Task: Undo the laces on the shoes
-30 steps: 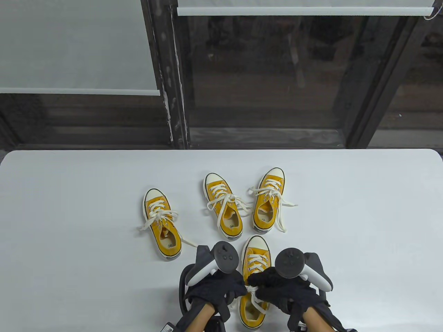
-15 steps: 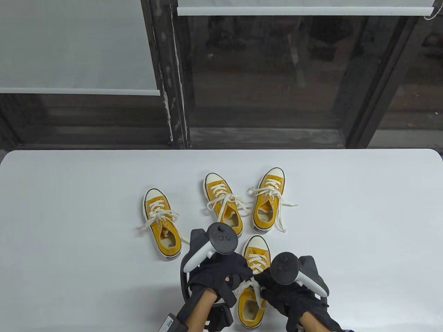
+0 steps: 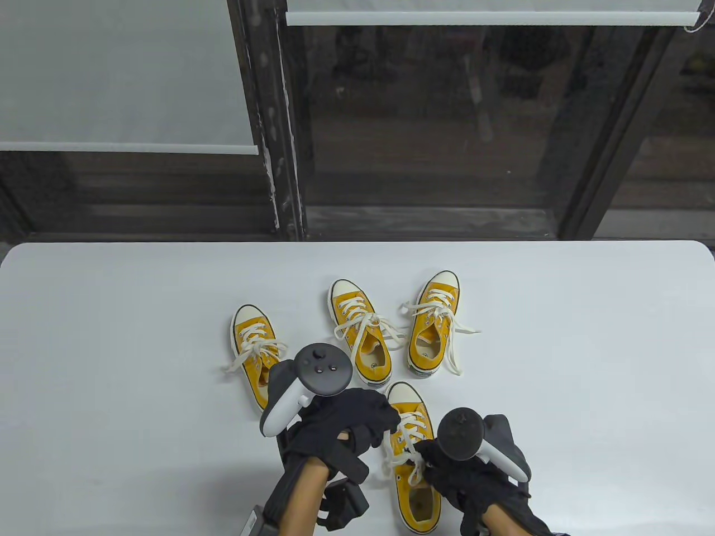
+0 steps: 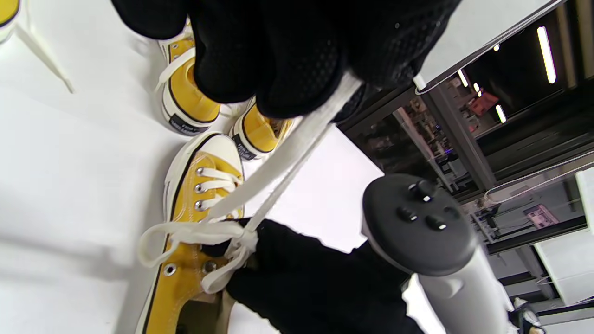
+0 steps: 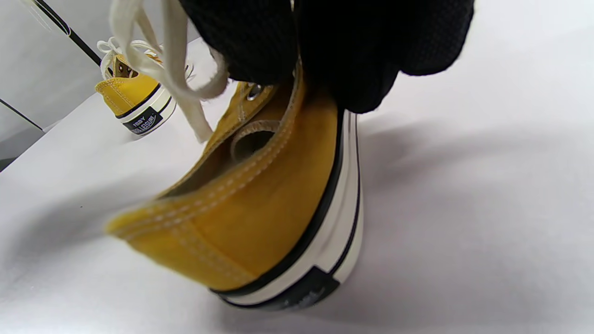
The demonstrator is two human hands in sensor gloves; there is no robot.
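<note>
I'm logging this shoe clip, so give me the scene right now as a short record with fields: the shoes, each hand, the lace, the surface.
shoes: four yellow sneakers with white laces
worked shoe: nearest sneaker, toe pointing away from the person
left hand: pinches a lace end and holds it taut, up and away from the knot
right hand: rests on the nearest sneaker beside the knot
other sneakers: three farther back, untouched; whether tied is unclear
surface: white table

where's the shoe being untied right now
In the table view the nearest shoe lies at bottom centre, between the left hand and right hand, in front of the other three.
</note>
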